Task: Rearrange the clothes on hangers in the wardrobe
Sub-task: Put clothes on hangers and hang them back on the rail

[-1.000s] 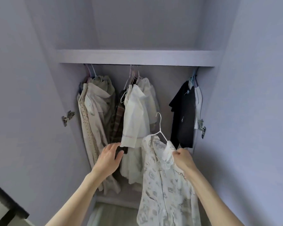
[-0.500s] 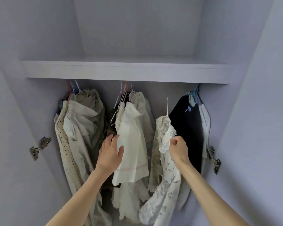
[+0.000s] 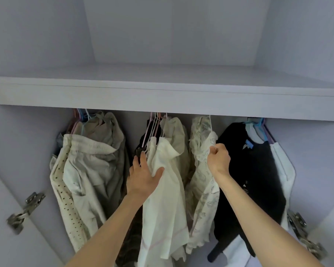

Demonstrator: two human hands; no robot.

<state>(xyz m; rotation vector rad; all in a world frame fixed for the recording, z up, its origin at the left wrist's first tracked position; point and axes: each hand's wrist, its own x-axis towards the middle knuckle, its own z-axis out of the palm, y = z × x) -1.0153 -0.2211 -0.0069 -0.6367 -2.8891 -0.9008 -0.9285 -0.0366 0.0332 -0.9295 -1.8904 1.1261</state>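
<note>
A white patterned shirt [image 3: 202, 182] hangs on a white wire hanger [image 3: 210, 122] whose hook reaches up under the shelf; the rail is hidden. My right hand [image 3: 218, 160] grips the shirt's collar in a fist. My left hand [image 3: 143, 178] presses with straight fingers against a cream shirt [image 3: 164, 199] in the middle bunch, thumb on its front. Beige and dotted garments [image 3: 85, 170] hang at the left. A black garment [image 3: 250, 174] and a white one [image 3: 283, 166] hang at the right.
A pale shelf [image 3: 162, 97] runs across just above the hanger hooks. Metal door hinges stick out at the lower left [image 3: 25, 209] and lower right [image 3: 304, 234]. The wardrobe's side walls close in on both sides.
My right hand has lifted the patterned shirt from low in front up between the middle bunch and the black garment. My left hand rose onto the cream shirt. The camera tilted upward.
</note>
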